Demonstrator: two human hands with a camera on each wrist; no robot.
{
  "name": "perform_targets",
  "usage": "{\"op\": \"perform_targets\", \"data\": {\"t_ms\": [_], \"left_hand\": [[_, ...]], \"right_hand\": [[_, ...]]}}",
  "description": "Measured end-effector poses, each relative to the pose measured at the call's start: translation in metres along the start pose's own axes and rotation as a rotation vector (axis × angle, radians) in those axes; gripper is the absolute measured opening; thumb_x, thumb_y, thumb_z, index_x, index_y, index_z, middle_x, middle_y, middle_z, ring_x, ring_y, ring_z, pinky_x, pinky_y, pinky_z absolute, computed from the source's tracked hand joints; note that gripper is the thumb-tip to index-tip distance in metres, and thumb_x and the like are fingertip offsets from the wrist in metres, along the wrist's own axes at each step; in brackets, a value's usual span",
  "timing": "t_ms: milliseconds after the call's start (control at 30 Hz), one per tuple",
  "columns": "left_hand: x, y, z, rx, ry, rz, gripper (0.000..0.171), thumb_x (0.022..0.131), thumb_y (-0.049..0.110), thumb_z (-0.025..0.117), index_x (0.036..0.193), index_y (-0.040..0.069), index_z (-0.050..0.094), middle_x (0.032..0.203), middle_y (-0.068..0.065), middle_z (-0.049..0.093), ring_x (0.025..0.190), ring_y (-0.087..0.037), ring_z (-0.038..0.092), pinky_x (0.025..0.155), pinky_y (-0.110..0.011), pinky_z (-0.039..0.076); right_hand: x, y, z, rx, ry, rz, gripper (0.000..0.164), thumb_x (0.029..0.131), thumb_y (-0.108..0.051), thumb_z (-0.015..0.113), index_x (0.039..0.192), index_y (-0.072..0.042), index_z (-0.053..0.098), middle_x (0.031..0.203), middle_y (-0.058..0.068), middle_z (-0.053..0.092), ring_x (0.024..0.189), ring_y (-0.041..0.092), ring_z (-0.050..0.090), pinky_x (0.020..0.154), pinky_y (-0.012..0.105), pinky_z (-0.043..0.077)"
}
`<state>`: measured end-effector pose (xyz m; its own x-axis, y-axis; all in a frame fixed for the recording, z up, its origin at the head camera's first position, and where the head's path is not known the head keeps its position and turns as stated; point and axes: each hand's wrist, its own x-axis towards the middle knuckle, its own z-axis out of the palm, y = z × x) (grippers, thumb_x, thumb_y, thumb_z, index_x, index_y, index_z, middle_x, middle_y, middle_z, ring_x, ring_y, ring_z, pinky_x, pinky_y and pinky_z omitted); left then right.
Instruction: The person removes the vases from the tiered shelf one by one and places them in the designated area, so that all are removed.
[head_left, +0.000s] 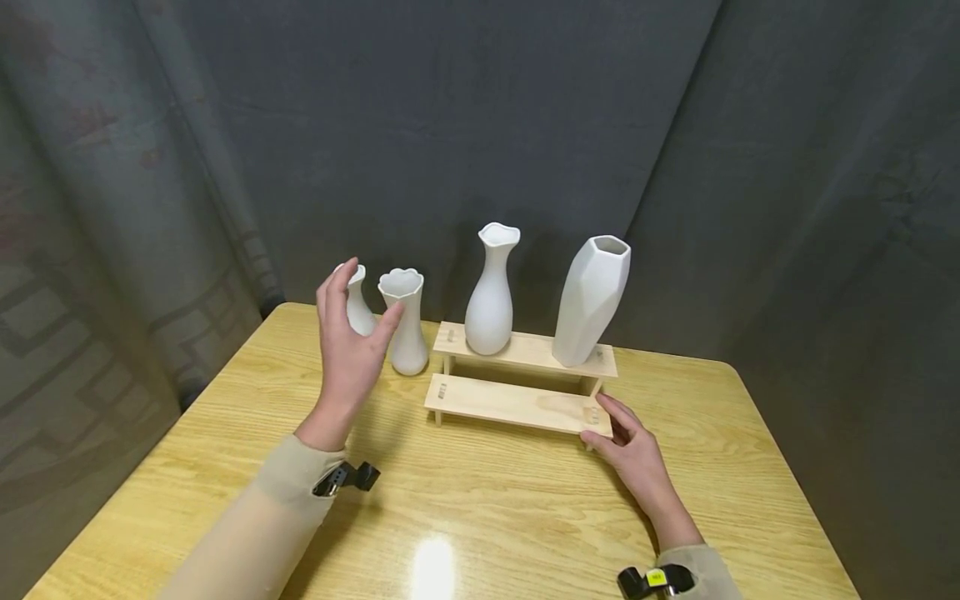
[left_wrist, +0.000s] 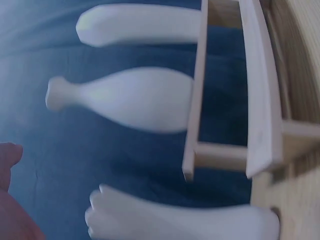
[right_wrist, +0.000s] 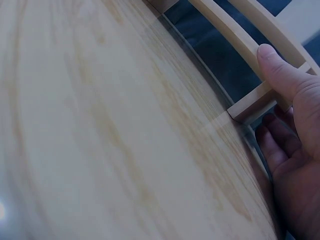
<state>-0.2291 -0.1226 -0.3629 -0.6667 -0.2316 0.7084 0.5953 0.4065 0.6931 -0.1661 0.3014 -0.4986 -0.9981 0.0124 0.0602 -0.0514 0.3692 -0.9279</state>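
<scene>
A two-tier wooden stand (head_left: 517,402) is on the table, and my right hand (head_left: 633,454) holds the right end of its lower board. In the right wrist view the thumb (right_wrist: 275,62) lies along the board's front edge, with the other fingers curled behind the leg. My left hand (head_left: 348,358) is raised with fingers and thumb spread, holding nothing. Past it stand a scalloped-rim white vase (head_left: 408,337) and another white vase (head_left: 360,312), partly hidden by the hand. The upper board bears a round-bellied white vase (head_left: 490,304) and a faceted white vase (head_left: 590,304).
The wooden table (head_left: 480,508) spreads out in front of the stand, with a bright light reflection near its front. A grey curtain (head_left: 420,150) hangs close behind the table's back edge. Each wrist wears a small black camera.
</scene>
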Motion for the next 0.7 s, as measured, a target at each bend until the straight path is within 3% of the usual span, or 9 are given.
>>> {"op": "perform_targets", "data": {"t_ms": [233, 467, 700], "left_hand": [[-0.006, 0.021, 0.022, -0.012, -0.037, 0.052, 0.080, 0.097, 0.017, 0.088, 0.164, 0.007, 0.046, 0.165, -0.013, 0.042, 0.155, -0.024, 0.038, 0.129, -0.047, 0.029], [-0.009, 0.028, 0.049, -0.097, -0.083, 0.064, 0.081, 0.098, 0.014, 0.087, 0.165, 0.004, 0.043, 0.164, -0.017, 0.042, 0.152, -0.025, 0.041, 0.127, -0.045, 0.032], [-0.009, 0.038, 0.074, -0.150, -0.120, 0.025, 0.081, 0.098, 0.014, 0.086, 0.166, 0.004, 0.042, 0.165, -0.015, 0.042, 0.153, -0.024, 0.041, 0.128, -0.039, 0.032]], "right_hand": [[-0.001, -0.001, 0.001, 0.001, 0.002, 0.004, 0.079, 0.101, -0.034, 0.084, 0.169, -0.020, 0.047, 0.177, 0.009, 0.033, 0.164, 0.033, 0.029, 0.107, 0.005, 0.035], [-0.001, 0.000, 0.002, 0.001, 0.001, 0.004, 0.079, 0.101, -0.034, 0.084, 0.169, -0.020, 0.047, 0.177, 0.010, 0.033, 0.164, 0.034, 0.029, 0.106, 0.004, 0.035], [-0.001, -0.001, 0.001, -0.009, 0.001, 0.008, 0.079, 0.101, -0.034, 0.084, 0.169, -0.020, 0.047, 0.178, 0.009, 0.033, 0.164, 0.034, 0.029, 0.110, 0.007, 0.036]]}}
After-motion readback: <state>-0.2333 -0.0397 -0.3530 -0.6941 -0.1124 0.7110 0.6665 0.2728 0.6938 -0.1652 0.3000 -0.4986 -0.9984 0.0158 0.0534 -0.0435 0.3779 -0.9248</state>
